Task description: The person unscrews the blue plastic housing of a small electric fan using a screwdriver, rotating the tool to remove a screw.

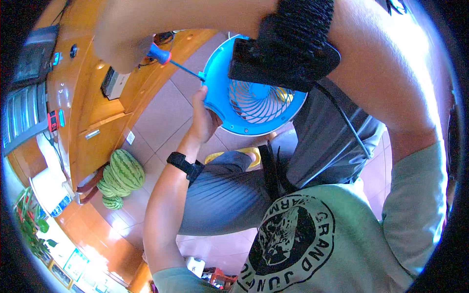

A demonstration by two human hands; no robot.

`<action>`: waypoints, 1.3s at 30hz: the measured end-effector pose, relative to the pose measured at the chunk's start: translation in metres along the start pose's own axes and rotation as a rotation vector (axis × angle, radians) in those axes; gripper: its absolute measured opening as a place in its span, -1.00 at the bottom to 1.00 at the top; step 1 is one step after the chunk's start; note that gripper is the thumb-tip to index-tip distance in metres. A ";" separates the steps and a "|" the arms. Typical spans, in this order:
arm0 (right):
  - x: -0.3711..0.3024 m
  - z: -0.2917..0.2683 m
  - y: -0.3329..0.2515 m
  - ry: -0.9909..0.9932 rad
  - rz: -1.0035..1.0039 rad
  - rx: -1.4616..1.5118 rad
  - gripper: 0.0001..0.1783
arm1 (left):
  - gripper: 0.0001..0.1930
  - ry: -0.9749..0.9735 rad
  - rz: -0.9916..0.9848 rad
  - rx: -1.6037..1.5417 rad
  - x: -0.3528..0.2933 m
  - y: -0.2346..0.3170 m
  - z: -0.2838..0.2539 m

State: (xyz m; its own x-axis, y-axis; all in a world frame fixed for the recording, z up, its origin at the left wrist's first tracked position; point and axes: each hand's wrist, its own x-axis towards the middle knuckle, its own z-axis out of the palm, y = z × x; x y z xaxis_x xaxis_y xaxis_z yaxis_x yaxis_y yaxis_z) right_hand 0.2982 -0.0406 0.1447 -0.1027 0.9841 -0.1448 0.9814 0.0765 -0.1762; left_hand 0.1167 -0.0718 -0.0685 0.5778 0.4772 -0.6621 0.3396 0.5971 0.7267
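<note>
A round blue fan cover [222, 100] with a spiral grille lies tilted over my lap, its far right part hidden behind my right forearm and the black box strapped there. My left hand [202, 115] grips its left rim, the thumb resting on the edge. In my right hand [122, 53] is a screwdriver [160, 53] with a blue and red handle. The screwdriver's shaft slants down to the right, and its tip meets the small tab on the fan cover's rim, just above my left thumb.
At the left stands a wooden cabinet [105, 117] with a drawer and a shelf. Several striped watermelons [124, 171] sit on the tiled floor [163, 115] beside it. A yellow slipper [255, 157] is on my foot; a plant [36, 227] stands lower left.
</note>
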 end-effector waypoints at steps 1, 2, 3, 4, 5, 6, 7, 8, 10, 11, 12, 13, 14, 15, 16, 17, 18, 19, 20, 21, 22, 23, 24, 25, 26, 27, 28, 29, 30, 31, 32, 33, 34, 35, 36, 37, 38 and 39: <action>-0.002 -0.002 0.006 0.003 0.003 -0.008 -0.53 | -0.18 -0.005 0.007 -0.001 0.001 0.001 0.001; -0.005 -0.001 0.018 -0.004 -0.079 0.091 -0.54 | -0.18 -0.007 0.012 -0.013 0.003 0.000 0.003; -0.006 -0.001 0.025 -0.010 -0.162 0.192 -0.54 | -0.17 -0.007 0.017 -0.026 0.005 -0.001 0.004; -0.005 -0.002 0.023 -0.011 -0.167 0.191 -0.54 | -0.17 -0.003 0.018 -0.030 0.006 -0.001 0.003; -0.004 -0.004 0.022 -0.045 -0.101 0.163 -0.54 | -0.16 -0.026 0.035 -0.017 0.006 -0.002 0.000; -0.003 -0.005 0.020 -0.079 -0.034 0.135 -0.54 | -0.16 -0.048 0.051 -0.004 0.007 -0.002 -0.002; -0.001 -0.004 0.019 -0.063 -0.033 0.133 -0.54 | -0.16 -0.044 0.052 -0.008 0.007 -0.002 -0.002; -0.001 -0.003 0.019 -0.065 -0.036 0.129 -0.54 | -0.16 -0.052 0.052 -0.016 0.007 -0.001 -0.001; -0.002 -0.001 0.018 -0.062 -0.046 0.130 -0.54 | -0.16 -0.059 0.052 -0.025 0.007 0.001 0.001; -0.002 0.000 0.017 -0.058 -0.046 0.133 -0.54 | -0.17 -0.056 0.039 -0.046 0.007 0.001 0.002; -0.004 0.000 0.018 -0.060 -0.057 0.128 -0.54 | -0.17 -0.053 0.026 -0.067 0.008 0.001 0.003; -0.004 0.000 0.018 -0.055 -0.057 0.129 -0.54 | -0.17 -0.053 0.026 -0.067 0.009 0.000 0.002; -0.005 0.000 0.019 -0.050 -0.062 0.124 -0.54 | -0.18 -0.058 0.028 -0.064 0.011 -0.001 0.001; -0.008 -0.001 0.020 -0.044 -0.066 0.118 -0.55 | -0.18 -0.063 0.030 -0.060 0.012 -0.002 0.001; -0.009 0.000 0.018 -0.035 -0.075 0.115 -0.55 | -0.18 -0.058 0.031 -0.063 0.011 -0.002 0.000; -0.008 0.001 0.016 -0.023 -0.089 0.106 -0.55 | -0.18 -0.052 0.037 -0.062 0.010 -0.001 0.001; -0.005 -0.001 0.016 -0.017 -0.107 0.106 -0.55 | -0.18 -0.047 0.043 -0.062 0.009 -0.001 0.001; -0.006 -0.001 0.017 -0.034 -0.119 0.088 -0.55 | -0.18 -0.047 0.044 -0.062 0.009 -0.001 0.001; -0.007 -0.003 0.017 -0.042 -0.118 0.070 -0.55 | -0.18 -0.064 0.044 -0.076 0.010 -0.001 0.000; -0.007 -0.003 0.018 -0.055 -0.108 0.053 -0.55 | -0.18 -0.081 0.045 -0.091 0.011 -0.002 0.000; -0.006 -0.005 0.019 -0.068 -0.100 0.043 -0.55 | -0.18 -0.082 0.045 -0.091 0.011 -0.001 0.000; -0.004 -0.006 0.019 -0.080 -0.096 0.037 -0.55 | -0.18 -0.078 0.045 -0.078 0.012 -0.001 0.001; -0.002 -0.007 0.020 -0.093 -0.092 0.033 -0.55 | -0.18 -0.073 0.046 -0.065 0.012 0.000 0.001; -0.001 -0.008 0.020 -0.104 -0.088 0.030 -0.54 | -0.18 -0.073 0.046 -0.065 0.012 0.000 0.001; 0.001 -0.009 0.020 -0.113 -0.087 0.026 -0.54 | -0.18 -0.081 0.040 -0.073 0.012 0.001 0.001; 0.001 -0.009 0.020 -0.125 -0.082 0.028 -0.54 | -0.18 -0.088 0.035 -0.081 0.011 0.002 0.001; 0.002 -0.009 0.021 -0.134 -0.080 0.027 -0.54 | -0.18 -0.088 0.035 -0.081 0.011 0.002 0.002; 0.003 -0.009 0.021 -0.141 -0.079 0.026 -0.54 | -0.18 -0.083 0.023 -0.092 0.011 0.002 0.002; 0.004 -0.010 0.022 -0.152 -0.074 0.031 -0.54 | -0.18 -0.078 0.010 -0.103 0.011 0.003 0.003; 0.004 -0.009 0.019 -0.151 -0.076 0.031 -0.54 | -0.18 -0.076 0.011 -0.104 0.011 0.003 0.004; 0.003 -0.008 0.014 -0.116 -0.075 0.025 -0.49 | -0.18 -0.085 0.013 -0.105 0.010 0.004 0.004; 0.002 -0.005 0.010 -0.081 -0.075 0.019 -0.44 | -0.18 -0.094 0.014 -0.106 0.010 0.004 0.004; -0.002 -0.002 0.010 -0.065 -0.084 0.025 -0.45 | -0.18 -0.092 0.015 -0.106 0.010 0.003 0.003; -0.004 0.001 0.013 -0.022 -0.107 0.050 -0.46 | -0.18 -0.097 0.021 -0.097 0.011 0.002 0.002; -0.007 0.005 0.017 0.030 -0.134 0.095 -0.47 | -0.17 -0.102 0.027 -0.087 0.011 0.001 0.001; -0.009 0.010 0.025 0.104 -0.174 0.154 -0.49 | -0.17 -0.102 0.028 -0.086 0.011 0.002 0.002; -0.010 0.017 0.035 0.195 -0.234 0.236 -0.50 | -0.17 -0.097 0.022 -0.088 0.011 0.003 0.003; -0.009 0.026 0.047 0.300 -0.323 0.342 -0.51 | -0.17 -0.091 0.017 -0.090 0.010 0.003 0.004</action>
State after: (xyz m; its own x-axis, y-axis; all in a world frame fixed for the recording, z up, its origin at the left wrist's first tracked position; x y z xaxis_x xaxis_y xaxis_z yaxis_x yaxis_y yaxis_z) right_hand 0.3410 -0.0498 0.1119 -0.2895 0.9256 0.2439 0.7941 0.3745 -0.4786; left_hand 0.1263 -0.0672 -0.0721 0.6490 0.4296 -0.6279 0.2637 0.6472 0.7153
